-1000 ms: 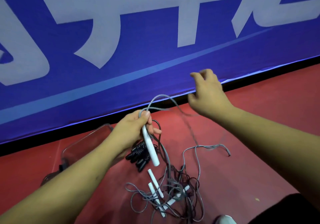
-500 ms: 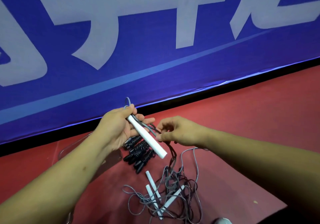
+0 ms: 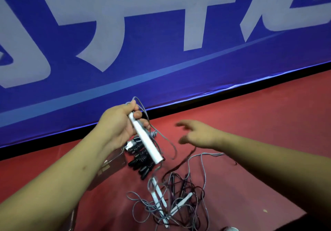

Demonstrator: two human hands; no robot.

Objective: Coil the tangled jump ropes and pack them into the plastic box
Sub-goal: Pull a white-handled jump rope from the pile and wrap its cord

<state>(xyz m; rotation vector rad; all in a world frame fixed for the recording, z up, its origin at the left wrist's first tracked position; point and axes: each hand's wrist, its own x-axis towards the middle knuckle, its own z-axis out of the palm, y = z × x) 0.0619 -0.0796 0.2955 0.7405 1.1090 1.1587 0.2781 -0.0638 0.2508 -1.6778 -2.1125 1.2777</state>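
in the head view the tangled pile [image 3: 172, 200] of jump ropes lay on the red floor [image 3: 259, 123], grey and dark cords looped over one another with several white handles caught among them. above the pile and to its left, the left hand [image 3: 116, 123] was raised off the floor with its fingers and thumb curled round the upper end of a white handle [image 3: 146, 141], which slanted down toward the pile. a grey cord [image 3: 161, 136] looped out over the top of that fist, ran down beside the handle and trailed on into the pile. above the pile and a little to its right, the right hand [image 3: 198, 134] was blurred, its fingers spread and pointing left with nothing plainly gripped. a dark cord [image 3: 186, 159] dropped from just under it into the pile, and whether it touched the hand could not be told. between the pile and the left hand, a bunch of black handles [image 3: 141, 161] with ribbed grips lay on the floor. just left of those sat the clear plastic box [image 3: 111, 166], mostly hidden by the left forearm. it carried a small label [image 3: 105, 166] too blurred to read. far beyond the pile a blue banner [image 3: 161, 80] stood along the floor's edge, bearing huge pale strokes of writing cut off by the frame, so no whole word could be read, and a lighter blue stripe beneath them.
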